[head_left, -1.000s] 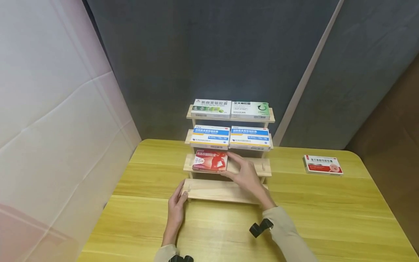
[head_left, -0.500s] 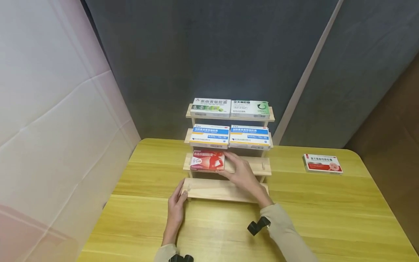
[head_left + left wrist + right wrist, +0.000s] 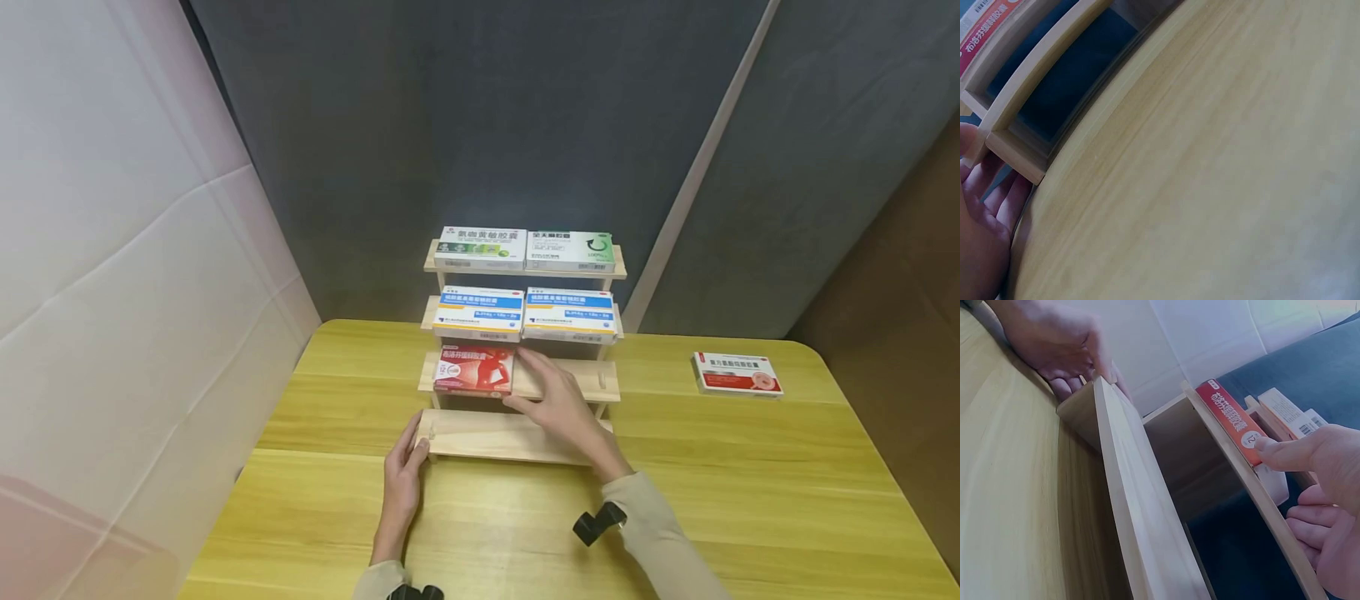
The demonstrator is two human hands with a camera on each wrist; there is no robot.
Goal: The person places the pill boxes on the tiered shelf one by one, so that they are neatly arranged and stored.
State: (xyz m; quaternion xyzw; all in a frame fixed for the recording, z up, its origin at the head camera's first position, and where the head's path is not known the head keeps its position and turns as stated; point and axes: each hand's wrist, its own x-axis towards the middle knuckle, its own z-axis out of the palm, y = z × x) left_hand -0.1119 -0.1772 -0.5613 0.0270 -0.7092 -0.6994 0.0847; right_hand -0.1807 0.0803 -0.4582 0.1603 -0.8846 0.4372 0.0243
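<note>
A red medicine box [image 3: 474,371] lies at the left of the second-lowest tier of a stepped wooden display stand [image 3: 510,435]. My right hand [image 3: 562,406] is at the box's right end, thumb at its front edge and index finger at the rear corner. In the right wrist view the thumb [image 3: 1285,453] overlaps the front of the red box [image 3: 1229,419], with the other fingers bent below. My left hand [image 3: 403,475] grips the left end of the lowest tier, thumb over its front corner. The left wrist view shows those fingers [image 3: 1007,197] around the stand's end.
Two blue-and-white medicine boxes [image 3: 480,313] fill the tier above. On the top tier sit two green-and-white boxes [image 3: 480,247]. Another red-and-white box [image 3: 737,373] lies on the wooden table [image 3: 712,467] at the right. A grey curtain [image 3: 480,108] hangs behind.
The red box has shifted slightly left along its tier, with my right hand following. Most recently the right thumb has eased a little toward me. My left hand stays on the stand.
</note>
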